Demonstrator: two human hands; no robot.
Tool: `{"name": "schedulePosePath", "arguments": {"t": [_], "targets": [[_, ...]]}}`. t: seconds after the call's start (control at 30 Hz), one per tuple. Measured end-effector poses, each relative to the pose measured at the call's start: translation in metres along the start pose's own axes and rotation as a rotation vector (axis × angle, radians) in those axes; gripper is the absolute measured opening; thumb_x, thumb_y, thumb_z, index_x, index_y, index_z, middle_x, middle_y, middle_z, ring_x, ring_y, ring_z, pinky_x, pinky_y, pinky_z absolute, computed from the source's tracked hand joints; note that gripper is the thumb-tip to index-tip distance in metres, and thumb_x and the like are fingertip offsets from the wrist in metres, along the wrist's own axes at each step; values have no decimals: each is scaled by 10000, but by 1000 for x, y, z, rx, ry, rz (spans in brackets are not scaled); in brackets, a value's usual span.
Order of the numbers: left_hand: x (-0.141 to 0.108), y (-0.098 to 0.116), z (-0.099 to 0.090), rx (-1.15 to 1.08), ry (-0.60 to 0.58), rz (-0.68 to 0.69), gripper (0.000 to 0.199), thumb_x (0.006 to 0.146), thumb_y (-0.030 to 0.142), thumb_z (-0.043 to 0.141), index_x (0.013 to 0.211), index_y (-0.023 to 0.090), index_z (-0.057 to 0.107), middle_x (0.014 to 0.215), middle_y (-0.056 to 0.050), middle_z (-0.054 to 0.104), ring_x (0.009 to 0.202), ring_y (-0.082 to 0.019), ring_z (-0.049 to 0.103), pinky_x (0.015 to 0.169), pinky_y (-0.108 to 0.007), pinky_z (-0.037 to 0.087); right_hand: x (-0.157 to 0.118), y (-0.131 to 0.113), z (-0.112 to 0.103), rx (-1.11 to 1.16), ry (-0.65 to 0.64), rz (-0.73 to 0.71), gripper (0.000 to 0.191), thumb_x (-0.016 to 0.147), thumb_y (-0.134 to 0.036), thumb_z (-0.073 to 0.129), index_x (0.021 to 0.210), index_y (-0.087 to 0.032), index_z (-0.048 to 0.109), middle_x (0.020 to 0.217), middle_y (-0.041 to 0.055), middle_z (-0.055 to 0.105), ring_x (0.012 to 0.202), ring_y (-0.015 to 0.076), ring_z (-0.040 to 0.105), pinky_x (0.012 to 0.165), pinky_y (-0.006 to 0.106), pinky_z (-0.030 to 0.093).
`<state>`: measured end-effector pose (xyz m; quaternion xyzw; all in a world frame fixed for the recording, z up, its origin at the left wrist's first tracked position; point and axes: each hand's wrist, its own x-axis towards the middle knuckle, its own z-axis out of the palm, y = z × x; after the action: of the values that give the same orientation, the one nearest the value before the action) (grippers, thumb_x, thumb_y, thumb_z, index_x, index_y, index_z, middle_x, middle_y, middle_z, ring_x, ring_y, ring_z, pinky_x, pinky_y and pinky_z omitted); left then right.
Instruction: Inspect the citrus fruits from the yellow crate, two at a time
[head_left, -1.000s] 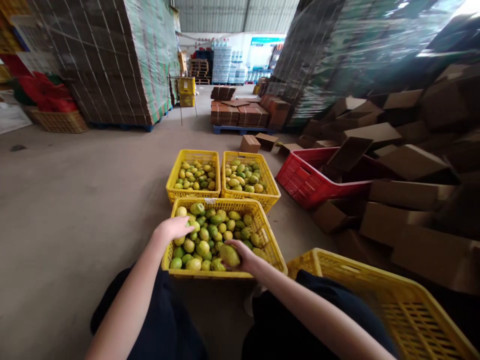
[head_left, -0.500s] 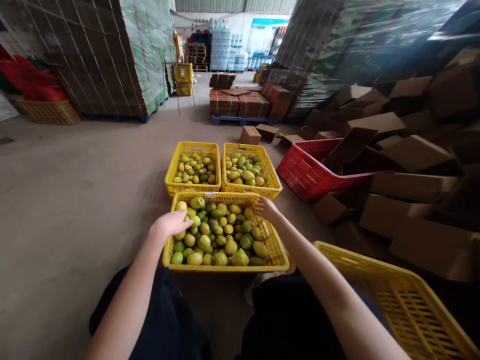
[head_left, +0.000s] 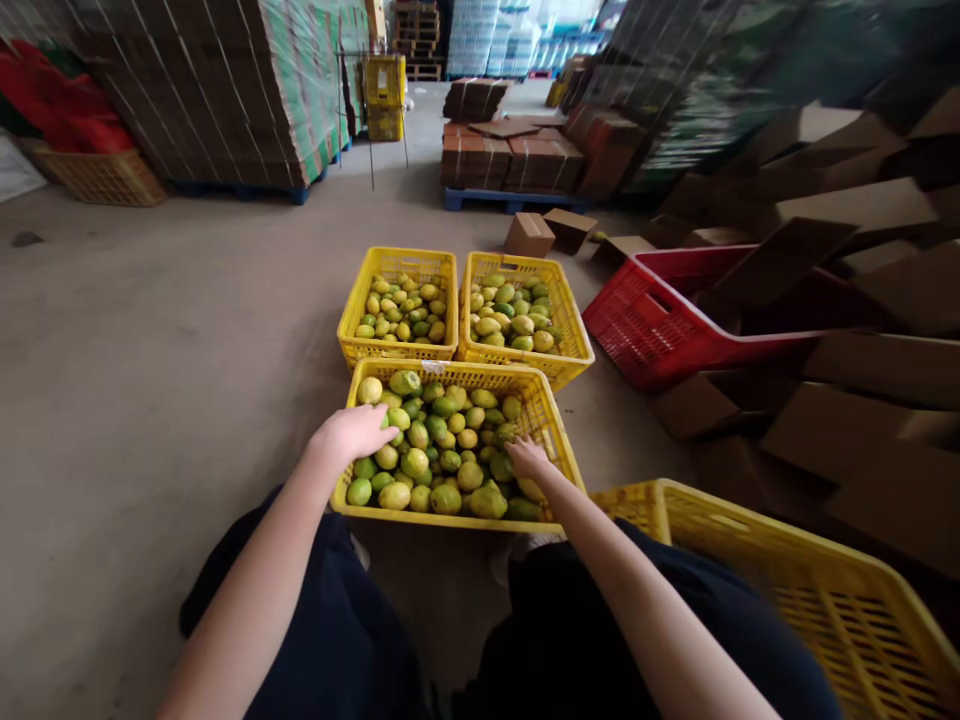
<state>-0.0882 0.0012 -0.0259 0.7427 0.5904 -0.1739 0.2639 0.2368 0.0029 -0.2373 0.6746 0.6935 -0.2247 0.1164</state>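
Beyond my fingers, two yellow plastic crates [head_left: 397,350] of fruit stand side by side; to their right lie a red crate [head_left: 626,330] and tumbled cardboard boxes [head_left: 847,440]. Another yellow crate [head_left: 787,530] flanks my right forearm, which crosses the near rim of the front crate [head_left: 450,519]. Its green-and-yellow fruit [head_left: 415,463] lies beneath my fingers: my left hand [head_left: 358,432] rests loosely extended, thumb apart; my right hand [head_left: 531,459] dips its fingertips among the fruit, any grip hidden.
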Motion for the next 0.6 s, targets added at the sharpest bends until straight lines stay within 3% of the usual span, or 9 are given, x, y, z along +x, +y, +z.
{"name": "schedulePosePath", "arguments": {"t": [0.1,0.23,0.4,0.5,0.6], "targets": [[4,-1,0,5,-12,7,535,848,458,339,1287,165,425,1335,-157,465,1202,-315,450,940,-394,364,0,-4,14,-121,-26,-99,383,678,-162,685,1050,-142,595,1145,162,559,1094,314,481,893,467,386],[7,0,-2,53,-2,-1,534,857,446,322,1280,140,430,1305,-180,489,1151,-318,496,926,-399,376,-2,-5,25,-180,-18,-200,484,591,-46,622,1068,-122,600,1169,216,547,1111,367,452,902,469,339],[5,4,0,48,-1,37,528,857,458,318,1282,166,431,1306,-153,495,1158,-304,492,932,-374,380,2,-1,19,-121,-25,-248,388,520,-87,656,905,-136,667,1030,193,635,1051,361,508,913,421,345],[4,5,3,49,16,69,533,858,442,325,1273,130,446,1293,-179,498,1145,-326,499,934,-394,379,6,-1,11,-29,-42,-196,217,491,-177,700,707,-171,675,841,138,684,939,346,573,857,404,395],[2,5,4,27,32,75,530,857,431,337,1263,113,459,1272,-195,512,1150,-345,491,946,-417,365,3,-1,4,117,-28,-102,163,497,-255,710,630,-181,652,709,90,675,831,316,611,768,375,436]]}}
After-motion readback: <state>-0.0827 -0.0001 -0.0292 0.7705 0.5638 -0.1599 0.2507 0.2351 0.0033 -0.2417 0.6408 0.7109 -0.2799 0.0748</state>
